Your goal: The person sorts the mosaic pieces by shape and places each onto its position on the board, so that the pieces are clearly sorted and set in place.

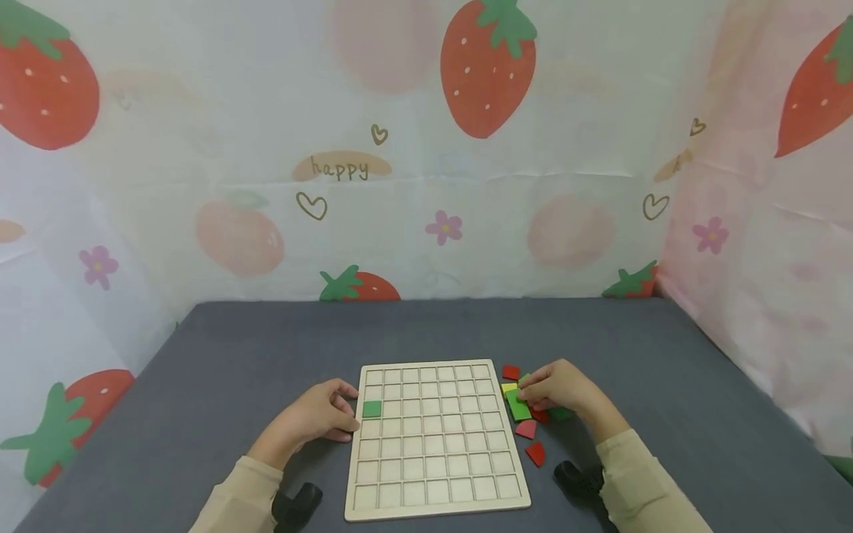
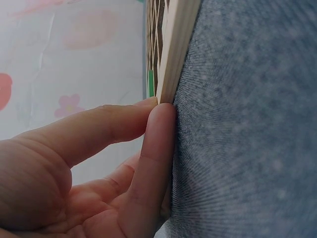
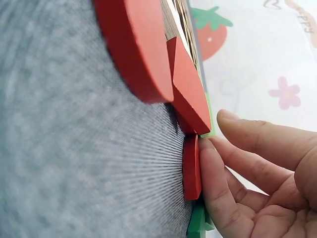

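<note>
A pale wooden grid board (image 1: 437,511) lies on the table with a green square tile (image 1: 372,409) in a cell of its leftmost column. At the board's left edge, my left hand (image 1: 318,414) holds the rim with thumb and finger, as the left wrist view shows. To the right of the board, my right hand (image 1: 566,390) reaches down over a loose pile. Its thumb stands apart from the fingers. One fingertip is right at a red piece (image 3: 192,168), and a light green tile (image 1: 517,406) lies by the fingertips. Part of the pile is hidden under the hand.
A red square (image 1: 511,372), a yellow piece (image 1: 509,389), a pinkish-red piece (image 1: 526,428) and a red quarter-round piece (image 1: 536,453) lie along the board's right side. A dark green piece (image 1: 560,414) shows beneath the right hand. Printed cloth hangs behind the grey table (image 1: 266,333).
</note>
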### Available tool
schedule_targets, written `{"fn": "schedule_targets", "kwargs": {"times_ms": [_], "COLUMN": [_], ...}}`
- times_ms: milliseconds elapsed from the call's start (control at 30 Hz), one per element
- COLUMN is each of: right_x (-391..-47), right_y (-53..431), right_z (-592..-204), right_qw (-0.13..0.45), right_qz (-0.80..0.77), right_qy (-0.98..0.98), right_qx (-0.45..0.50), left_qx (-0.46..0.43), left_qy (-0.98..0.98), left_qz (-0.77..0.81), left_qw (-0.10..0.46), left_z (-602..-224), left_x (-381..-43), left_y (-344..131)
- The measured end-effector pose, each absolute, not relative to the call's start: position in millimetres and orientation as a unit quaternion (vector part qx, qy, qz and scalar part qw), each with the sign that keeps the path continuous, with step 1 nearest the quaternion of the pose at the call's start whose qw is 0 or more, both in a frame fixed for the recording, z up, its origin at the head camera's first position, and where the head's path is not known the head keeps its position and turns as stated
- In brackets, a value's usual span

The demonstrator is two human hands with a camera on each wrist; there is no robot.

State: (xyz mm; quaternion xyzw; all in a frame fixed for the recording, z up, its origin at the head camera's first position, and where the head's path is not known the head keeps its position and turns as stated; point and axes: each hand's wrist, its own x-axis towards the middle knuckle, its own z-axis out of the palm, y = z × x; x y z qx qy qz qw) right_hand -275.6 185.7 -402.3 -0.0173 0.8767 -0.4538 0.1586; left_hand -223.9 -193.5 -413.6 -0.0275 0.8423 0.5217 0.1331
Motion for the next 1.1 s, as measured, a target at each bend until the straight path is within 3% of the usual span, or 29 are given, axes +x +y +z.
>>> {"fn": "schedule_targets", "kwargs": {"times_ms": [1100], "right_x": [-282.9], "right_y": [168.3], "right_z": [-395.5], "right_qw": [0.144], "right_qz": [-0.382], "right_qy": [0.913], "right_qx": [0.017], "left_qx": [-0.023], "left_qy": [0.844], "left_qz": [0.52], "left_qw": [0.133], "left_z": [-413.5], "left_x": [-225.7], "left_y": [-193.9]}}
